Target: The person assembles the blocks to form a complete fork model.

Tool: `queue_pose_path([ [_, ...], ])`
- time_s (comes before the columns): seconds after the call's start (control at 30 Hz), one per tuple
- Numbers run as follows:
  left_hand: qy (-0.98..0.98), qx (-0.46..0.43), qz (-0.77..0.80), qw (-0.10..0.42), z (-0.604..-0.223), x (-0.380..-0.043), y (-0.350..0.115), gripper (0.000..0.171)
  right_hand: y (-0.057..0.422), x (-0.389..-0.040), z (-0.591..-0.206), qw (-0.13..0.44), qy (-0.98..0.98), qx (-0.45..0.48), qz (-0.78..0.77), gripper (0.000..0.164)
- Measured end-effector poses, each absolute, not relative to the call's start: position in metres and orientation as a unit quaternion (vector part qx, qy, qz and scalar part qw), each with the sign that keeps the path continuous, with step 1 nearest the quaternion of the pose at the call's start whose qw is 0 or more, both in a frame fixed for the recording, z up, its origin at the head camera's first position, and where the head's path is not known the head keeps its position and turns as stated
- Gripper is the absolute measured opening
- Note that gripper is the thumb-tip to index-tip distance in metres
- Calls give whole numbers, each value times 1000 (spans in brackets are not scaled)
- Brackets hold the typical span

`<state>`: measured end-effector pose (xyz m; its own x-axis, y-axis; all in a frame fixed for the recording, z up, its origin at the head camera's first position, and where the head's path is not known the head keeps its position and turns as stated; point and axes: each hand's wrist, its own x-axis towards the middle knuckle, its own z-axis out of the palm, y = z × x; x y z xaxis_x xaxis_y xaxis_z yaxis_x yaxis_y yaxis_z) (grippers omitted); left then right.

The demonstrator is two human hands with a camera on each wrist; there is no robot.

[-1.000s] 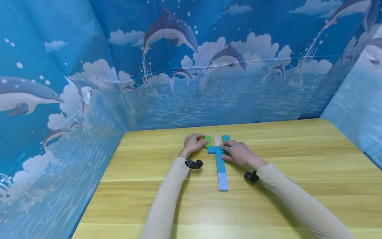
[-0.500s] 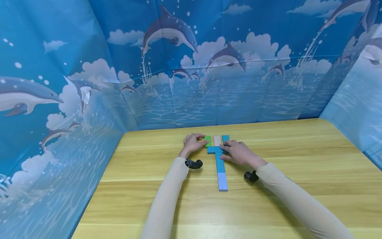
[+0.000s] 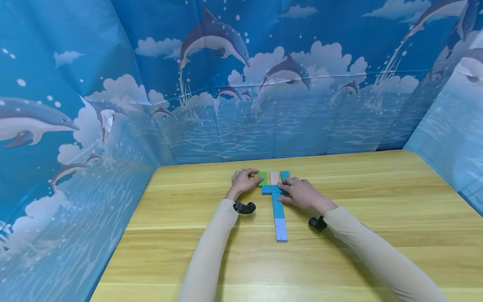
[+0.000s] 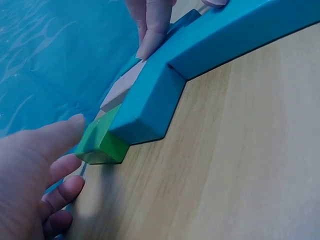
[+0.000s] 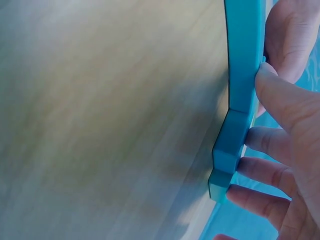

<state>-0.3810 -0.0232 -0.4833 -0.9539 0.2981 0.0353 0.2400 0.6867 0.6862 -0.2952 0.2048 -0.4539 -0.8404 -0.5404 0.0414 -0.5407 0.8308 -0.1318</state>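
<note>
Flat blocks form a fork-like shape on the table. A green block (image 3: 262, 179), a pale pink block (image 3: 274, 178) and a blue block (image 3: 284, 173) stand side by side behind a blue crosspiece (image 3: 271, 190). Nearer lie a blue stem block (image 3: 278, 205) and a lilac block (image 3: 281, 230) at its end. With its thumb, my left hand (image 3: 243, 183) touches the left side of the green block (image 4: 102, 140); its other fingers are loosely bent. My right hand (image 3: 302, 193) rests fingertips along the blue blocks, thumb against the stem (image 5: 245, 55). Its fingers partly cover the crosspiece's right end.
The wooden table (image 3: 339, 268) extends around the blocks, its far edge just behind them. A blue dolphin-print sheet (image 3: 241, 126) hangs behind and at both sides. Black wrist devices (image 3: 244, 207) sit on both wrists.
</note>
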Motion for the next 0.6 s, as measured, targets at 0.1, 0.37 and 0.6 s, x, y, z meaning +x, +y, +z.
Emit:
queue_pose_path([
  [0.1, 910, 143, 388, 37, -483, -380, -24, 42, 205, -296, -454, 0, -957, 283, 71, 61],
  [0.37, 884, 126, 450, 22, -479, -377, -31, 42, 205, -299, -453, -2, -955, 285, 79, 61],
  [0.6, 869, 108, 483, -16, -472, -373, -45, 43, 206, -301, -449, -10, -956, 279, 95, 61],
])
